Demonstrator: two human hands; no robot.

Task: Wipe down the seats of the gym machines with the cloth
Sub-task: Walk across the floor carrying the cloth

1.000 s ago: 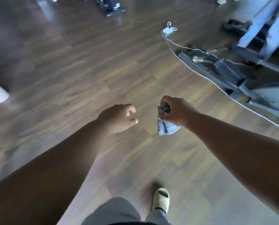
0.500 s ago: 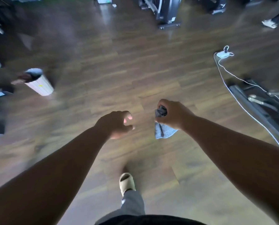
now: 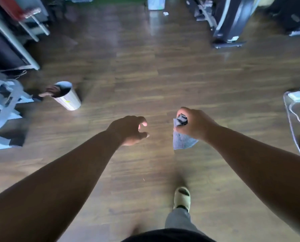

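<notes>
The right hand (image 3: pixel 194 124) grips a soft, crumpled grey-blue cloth (image 3: pixel 182 138) that hangs down above the brown wooden floor (image 3: pixel 163 81). Beside the cloth, the left hand (image 3: pixel 128 131) is loosely curled, holding nothing.

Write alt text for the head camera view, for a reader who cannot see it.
A person walks across a brown wood-plank floor, their right hand gripping a crumpled blue-grey cloth while the left hand hangs loosely curled and empty. A white cylindrical bin stands to the left, and dark gym machines line the far edge.
</notes>
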